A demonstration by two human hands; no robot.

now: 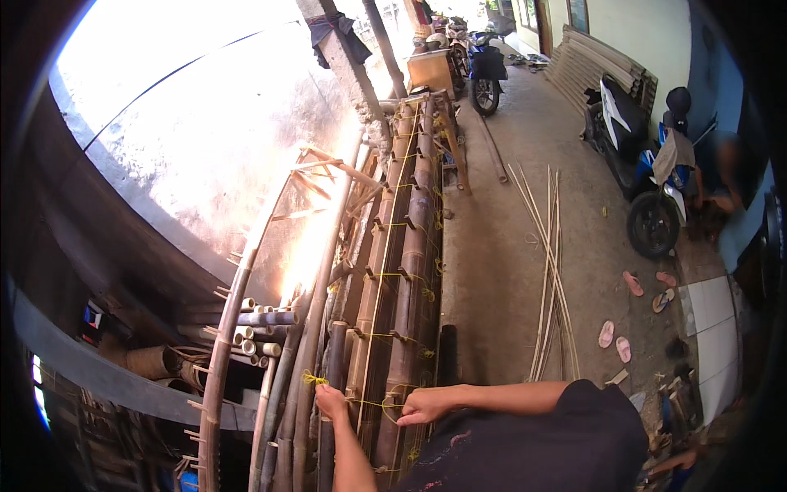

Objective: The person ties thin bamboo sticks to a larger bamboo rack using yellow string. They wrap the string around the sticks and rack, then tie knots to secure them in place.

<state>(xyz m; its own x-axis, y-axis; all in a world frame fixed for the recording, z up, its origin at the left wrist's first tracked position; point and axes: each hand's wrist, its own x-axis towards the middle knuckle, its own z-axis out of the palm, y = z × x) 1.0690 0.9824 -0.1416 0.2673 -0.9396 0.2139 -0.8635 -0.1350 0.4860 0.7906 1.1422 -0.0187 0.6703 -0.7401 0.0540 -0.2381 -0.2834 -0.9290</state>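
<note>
My left hand (331,403) is closed on a thin yellow cord, and a small bunch of it (311,379) sticks out beyond the fingers. My right hand (421,406) grips the same cord, which stretches between both hands across the bamboo frame. Two long bamboo poles (417,215) run side by side away from me, with short dark pegs (403,273) standing up along them. More yellow cord (379,334) crosses the poles at intervals, its loose ends hanging on the right side.
Cut bamboo lengths (266,318) lie stacked at left beside a curved, pegged pole (234,303). Thin bamboo strips (548,279) lie crossed on the concrete floor, near pink sandals (623,350). Motorbikes (656,205) stand farther right, by another person (725,184).
</note>
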